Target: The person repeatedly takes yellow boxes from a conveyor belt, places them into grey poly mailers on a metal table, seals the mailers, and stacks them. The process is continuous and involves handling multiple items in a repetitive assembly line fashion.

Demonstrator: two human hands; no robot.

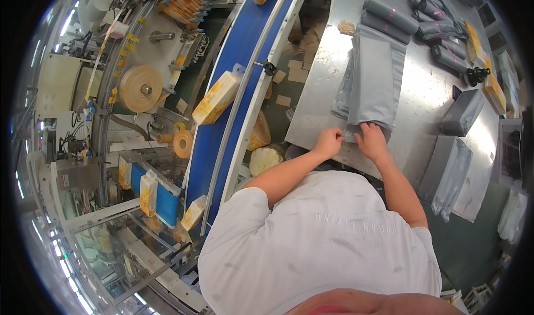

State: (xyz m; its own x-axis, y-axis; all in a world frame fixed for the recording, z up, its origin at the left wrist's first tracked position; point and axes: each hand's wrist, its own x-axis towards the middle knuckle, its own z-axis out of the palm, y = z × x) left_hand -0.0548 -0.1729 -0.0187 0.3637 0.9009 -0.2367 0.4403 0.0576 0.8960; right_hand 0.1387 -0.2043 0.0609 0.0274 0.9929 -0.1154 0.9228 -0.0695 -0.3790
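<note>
A stack of flat grey plastic bags (374, 81) lies lengthwise on the metal table, its near end toward me. At that end my right hand (372, 141) has its fingers curled at the bag's edge, with the fingertips partly hidden by the plastic. Just to the left, my left hand (329, 142) is closed in a pinch at the near left corner of the bag, over the table's front edge. The gripped bit of plastic is small and hard to see.
The metal table (425, 117) carries rolled grey bags (391, 15) at the far side and grey bag bundles (448, 173) at the right. Left of me runs a blue conveyor (240, 48) with yellow-and-white packs (217, 98). Beyond it stands a machine with a paper reel (136, 89).
</note>
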